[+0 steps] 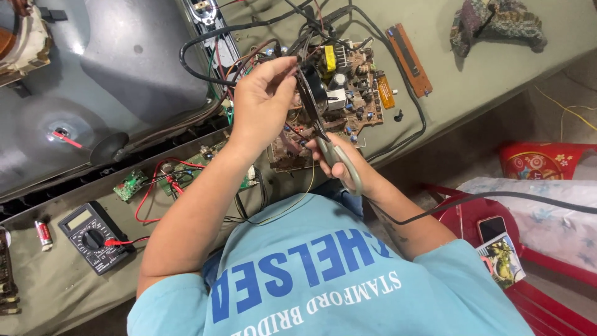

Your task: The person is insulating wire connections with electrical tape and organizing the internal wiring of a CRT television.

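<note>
- The left hand [264, 102] is raised above the bench, and its thumb and fingertips pinch thin wires [292, 62] at the top edge of a black part [311, 93].
- The right hand [339, 163] is closed around the grey-green handle of a tool [339, 160]; the tool's metal end points up and touches the lower side of the black part. I cannot tell what kind of tool it is.
- The black part stands between the two hands, just in front of a brown circuit board [351, 87] with many small components.
- Black cables [205, 43] run from behind the left hand over the board.
- To the left of the left arm, well apart, a black multimeter [93, 236] lies on the grey bench cloth [50, 292], with red leads [152, 186] running toward small green boards [130, 185].
- To the right of the right arm, a phone [492, 227] lies on a red plastic stool [547, 305].
</note>
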